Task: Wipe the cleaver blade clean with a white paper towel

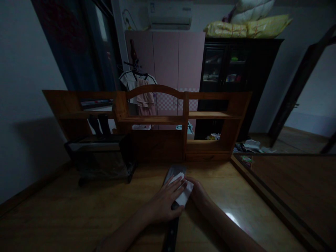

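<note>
head: left hand spread over tissue on knife; right hand, grip unclear; table edge well apart.

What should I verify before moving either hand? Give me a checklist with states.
1. Left hand over the white tissue: ok, fingers spread across it.
2. Knife handle pointing toward the person: ok.
3. Right hand clear of the blade: cannot tell; its fingertips are partly hidden by the tissue.
4. Sharp edge identified: cannot tell, too dark.
5. Dark rack apart from both hands: ok, off to the left.
6. Lighting: not ok, dim.
</note>
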The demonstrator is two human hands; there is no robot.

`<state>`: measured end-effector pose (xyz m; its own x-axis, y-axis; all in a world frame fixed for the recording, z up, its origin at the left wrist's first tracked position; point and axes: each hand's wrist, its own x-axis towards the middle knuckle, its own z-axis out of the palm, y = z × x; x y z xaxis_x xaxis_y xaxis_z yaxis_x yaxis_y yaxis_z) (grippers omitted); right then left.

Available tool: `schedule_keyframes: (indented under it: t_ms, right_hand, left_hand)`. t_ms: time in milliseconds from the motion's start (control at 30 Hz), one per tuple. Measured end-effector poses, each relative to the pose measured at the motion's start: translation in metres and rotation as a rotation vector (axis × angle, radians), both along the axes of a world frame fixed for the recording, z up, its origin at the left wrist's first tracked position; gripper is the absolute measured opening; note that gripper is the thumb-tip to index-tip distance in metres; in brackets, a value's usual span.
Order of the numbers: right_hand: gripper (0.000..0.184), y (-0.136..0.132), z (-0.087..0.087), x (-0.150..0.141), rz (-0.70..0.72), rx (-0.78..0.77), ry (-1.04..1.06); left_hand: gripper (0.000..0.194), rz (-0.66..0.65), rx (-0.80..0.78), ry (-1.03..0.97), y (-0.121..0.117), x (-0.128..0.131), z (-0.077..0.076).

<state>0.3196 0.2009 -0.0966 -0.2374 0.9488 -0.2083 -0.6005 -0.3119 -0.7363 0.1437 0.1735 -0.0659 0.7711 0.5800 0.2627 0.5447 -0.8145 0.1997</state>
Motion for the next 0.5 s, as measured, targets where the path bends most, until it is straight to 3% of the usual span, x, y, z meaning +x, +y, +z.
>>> schedule_keyframes:
  t_ms: [167,300,500]
  right_hand:
    - [0.02,-0.0028,-0.0007,0.0015,-0.154,0.134,-0.14]
    - [0.024,0.0,-0.0051,0.0007,-0.213,0.062,-0.162]
    - [0.019,0.0021,-0.0048,0.0015,-0.172,0.079,-0.13]
  left_hand:
    - [0.071,-0.002,0.058,0.034,-0.0047,0.0023,0.0077]
    - [0.066,0.003,0.082,0.045,-0.0065,0.003,0.0093]
    - [0.065,0.009,0.093,0.05,-0.005,0.0031,0.0085]
